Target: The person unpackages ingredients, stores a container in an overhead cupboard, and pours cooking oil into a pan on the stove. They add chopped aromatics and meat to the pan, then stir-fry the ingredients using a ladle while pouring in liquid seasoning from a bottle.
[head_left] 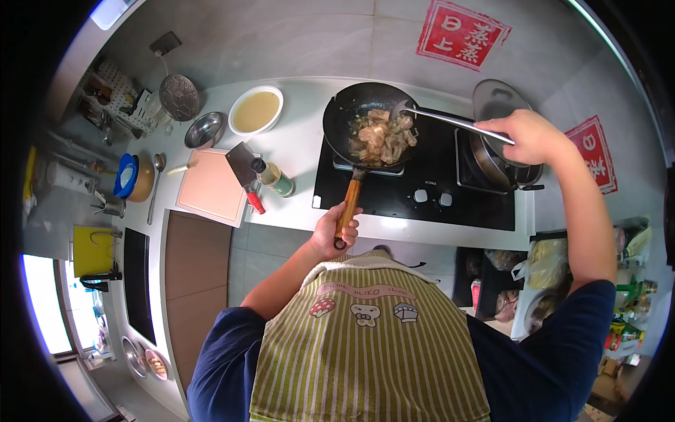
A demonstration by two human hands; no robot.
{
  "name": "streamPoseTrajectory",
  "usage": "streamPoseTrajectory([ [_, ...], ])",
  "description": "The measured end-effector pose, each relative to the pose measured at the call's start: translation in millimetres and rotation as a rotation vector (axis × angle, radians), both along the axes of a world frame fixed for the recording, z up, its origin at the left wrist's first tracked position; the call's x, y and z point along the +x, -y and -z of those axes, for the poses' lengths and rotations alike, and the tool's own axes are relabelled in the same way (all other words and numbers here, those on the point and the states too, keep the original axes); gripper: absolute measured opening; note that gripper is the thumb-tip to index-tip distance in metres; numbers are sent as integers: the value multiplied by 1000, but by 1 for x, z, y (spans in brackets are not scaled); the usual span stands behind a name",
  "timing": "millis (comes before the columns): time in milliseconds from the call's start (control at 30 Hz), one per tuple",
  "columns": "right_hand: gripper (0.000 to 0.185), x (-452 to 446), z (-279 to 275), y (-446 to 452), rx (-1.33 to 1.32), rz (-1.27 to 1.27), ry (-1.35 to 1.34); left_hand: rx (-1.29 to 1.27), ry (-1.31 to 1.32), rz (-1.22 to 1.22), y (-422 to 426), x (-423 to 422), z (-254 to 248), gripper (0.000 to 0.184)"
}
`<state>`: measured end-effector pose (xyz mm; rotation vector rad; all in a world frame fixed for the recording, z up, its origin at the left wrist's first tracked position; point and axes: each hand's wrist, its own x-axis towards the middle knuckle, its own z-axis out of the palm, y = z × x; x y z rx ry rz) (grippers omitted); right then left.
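My left hand (335, 231) is wrapped around the wooden handle (349, 204) of a black wok (339, 112) on the left burner. Browned chunks of meat (380, 137) lie in the wok. From the right, my right hand (531, 135) grips the long metal handle of a spatula (457, 122). Its head reaches into the wok at the upper right edge of the meat. Just beyond my right hand, a pot (489, 158) sits on the right burner, partly hidden by the hand and a glass lid (498, 98).
Left of the black cooktop (429, 218) stand a sauce bottle (273, 177), a cleaver (244, 172) on a pink cutting board (211, 190), a white bowl of broth (256, 111) and a metal bowl (204, 131). Bagged food fills a shelf (534, 267) at lower right.
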<state>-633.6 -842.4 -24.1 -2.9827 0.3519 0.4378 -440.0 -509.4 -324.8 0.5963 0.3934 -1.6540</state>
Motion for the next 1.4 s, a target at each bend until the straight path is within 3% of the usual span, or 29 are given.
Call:
streamPoseTrajectory([
  [233,58,-10,-22,-4,166,115,-69,-13,-8,11,-2,2,3,43],
  [300,57,-7,2,-5,174,88,-143,-25,-8,22,-1,2,5,43],
  [367,61,-15,57,1,181,14,-31,-19,7,25,-3,2,4,42],
  [567,65,-1,138,-30,112,188,64,16,57,21,0,-3,-2,42],
  [700,59,-7,82,-9,266,177,147,50,83,6,2,-3,-7,44],
  [767,58,14,46,-14,308,299,103,51,101,5,0,-4,-7,44],
  [833,56,51,54,-8,288,333,114,52,103,-2,1,-3,-7,44],
  [900,53,88,110,15,377,340,320,53,104,-2,0,-3,-9,43],
  [967,52,124,122,14,761,653,137,53,106,5,0,-2,-12,43],
  [1067,51,142,127,0,1101,741,151,-20,79,15,-3,2,-6,41],
  [1167,56,145,126,2,950,574,78,-26,104,15,-4,3,-3,42],
  [1300,69,138,108,0,380,-75,26,-34,95,12,-5,3,-2,42],
  [1333,69,130,116,9,277,-253,141,-28,102,10,-5,4,-3,42],
  [1400,69,115,80,-9,109,-237,15,-23,96,10,-6,4,-3,42],
])
